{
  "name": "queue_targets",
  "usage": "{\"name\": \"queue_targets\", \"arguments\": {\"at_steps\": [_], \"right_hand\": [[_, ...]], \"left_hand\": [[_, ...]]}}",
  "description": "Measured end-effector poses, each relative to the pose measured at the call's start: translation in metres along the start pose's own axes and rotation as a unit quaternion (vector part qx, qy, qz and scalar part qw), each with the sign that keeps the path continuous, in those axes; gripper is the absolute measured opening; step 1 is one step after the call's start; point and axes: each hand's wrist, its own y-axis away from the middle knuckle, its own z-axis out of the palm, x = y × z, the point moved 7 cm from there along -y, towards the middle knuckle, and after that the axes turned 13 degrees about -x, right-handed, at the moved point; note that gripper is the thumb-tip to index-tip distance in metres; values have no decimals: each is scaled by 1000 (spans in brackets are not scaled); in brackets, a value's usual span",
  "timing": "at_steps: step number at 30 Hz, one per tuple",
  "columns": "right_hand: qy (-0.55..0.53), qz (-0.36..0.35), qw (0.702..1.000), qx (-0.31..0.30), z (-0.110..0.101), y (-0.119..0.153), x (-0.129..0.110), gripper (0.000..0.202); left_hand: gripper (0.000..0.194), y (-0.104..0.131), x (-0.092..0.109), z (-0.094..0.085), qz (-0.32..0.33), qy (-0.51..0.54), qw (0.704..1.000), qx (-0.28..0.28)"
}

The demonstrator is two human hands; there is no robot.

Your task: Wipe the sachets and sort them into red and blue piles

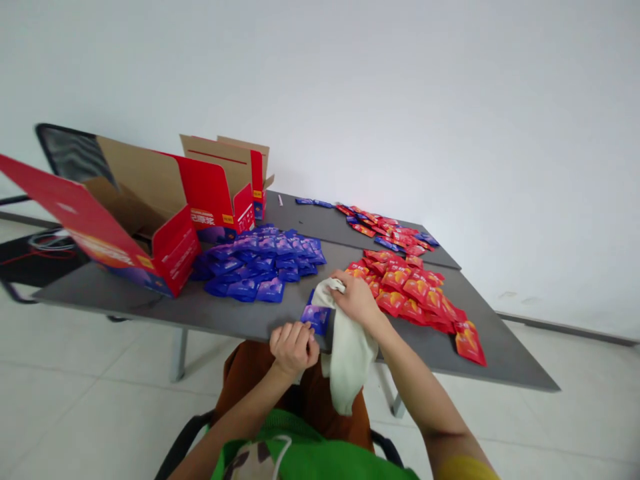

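At the grey table's [435, 363] front edge, our right hand [356, 301] gripped a white cloth [347, 353] that hung over it and met a blue sachet [316, 319]. Our left hand [293, 348] curled narrowly at that sachet's near corner; we could not tell whether it pinched. We had bare tabletop between the blue pile [265, 260] and red pile [413, 287]. The open red cartons [173, 257] stood left, contents unclear.
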Motion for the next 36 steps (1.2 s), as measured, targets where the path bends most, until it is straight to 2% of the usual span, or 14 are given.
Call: {"name": "queue_targets", "arguments": {"at_steps": [2, 4, 6, 7, 9, 12, 14, 16, 19, 23, 27, 32, 34, 36], "right_hand": [[-48, -91, 995, -14, 16, 11, -18, 14], [-58, -159, 984, -63, 38, 16, -32, 9], [-33, -180, 977, -107, 56, 12, -36, 4], [-11, -160, 981, -113, 59, 6, -32, 4], [40, -77, 992, -88, 52, -9, -12, 7], [84, 28, 996, -31, 19, -22, 20, 19], [81, 62, 995, 16, -5, -19, 34, 25], [40, 63, 994, 75, -24, -8, 38, 28], [-62, 6, 987, 150, -39, 17, 28, 32], [-143, -26, 966, 215, -44, 46, 11, 30], [-187, -56, 954, 227, -37, 61, 1, 24], [-211, -56, 949, 227, -30, 70, 6, 23], [-227, -43, 941, 248, -30, 74, 16, 24], [-251, -29, 926, 282, -32, 80, 27, 23]], "left_hand": [[11, 0, -1, 1, -13, -9, 1000, -17], [12, -2, -2, 2, -37, -12, 998, -42], [16, -5, -4, 2, -63, -9, 996, -68], [17, -7, -4, 2, -74, -6, 994, -82], [20, -14, -3, 1, -95, 1, 989, -113], [22, -25, 0, -2, -133, 3, 979, -153], [31, -33, 2, -5, -146, -17, 974, -172], [42, -40, 6, -5, -128, -47, 971, -197], [44, -47, 12, 3, -72, -79, 961, -254], [25, -47, 12, 16, -30, -86, 949, -302], [18, -46, -3, 11, -54, -67, 958, -275], [23, -47, -22, -19, -89, -12, 981, -173], [26, -47, -19, -22, -61, 35, 981, -181], [46, -45, -11, -18, -25, 68, 972, -223]]}}
